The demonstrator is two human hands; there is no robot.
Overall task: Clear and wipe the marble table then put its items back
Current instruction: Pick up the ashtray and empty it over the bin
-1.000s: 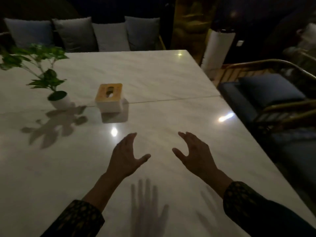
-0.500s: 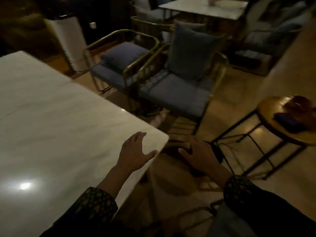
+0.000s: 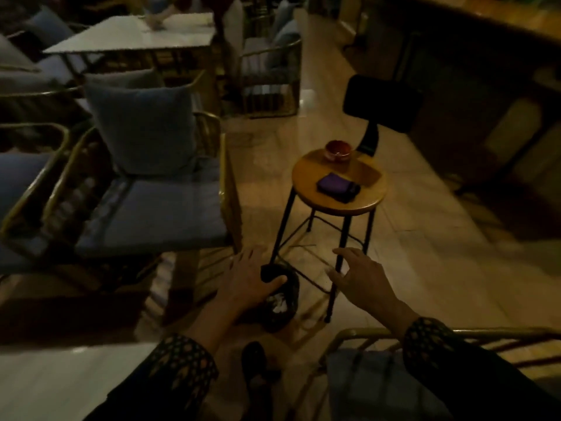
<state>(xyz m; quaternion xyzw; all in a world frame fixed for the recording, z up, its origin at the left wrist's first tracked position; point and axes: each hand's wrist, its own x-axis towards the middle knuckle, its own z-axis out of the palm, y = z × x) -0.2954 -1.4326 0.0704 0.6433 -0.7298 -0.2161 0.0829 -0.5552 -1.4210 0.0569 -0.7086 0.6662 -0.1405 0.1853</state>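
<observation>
Only a corner of the marble table shows at the bottom left. My left hand and my right hand are held out in front of me with relaxed, spread fingers, and both hold nothing. Beyond them stands a round wooden stool with black legs. On its seat lie a folded purple cloth and a small dark red bowl. The plant and the tissue box are out of view.
A small black bin with white scraps stands on the floor under my left hand. A blue-cushioned armchair is to the left, and another chair's frame lies at the bottom right. A second white table stands at the back.
My view has swung right, away from the marble table with its plant and tissue box, to the stool and chairs. Both hands stay open and raised.
</observation>
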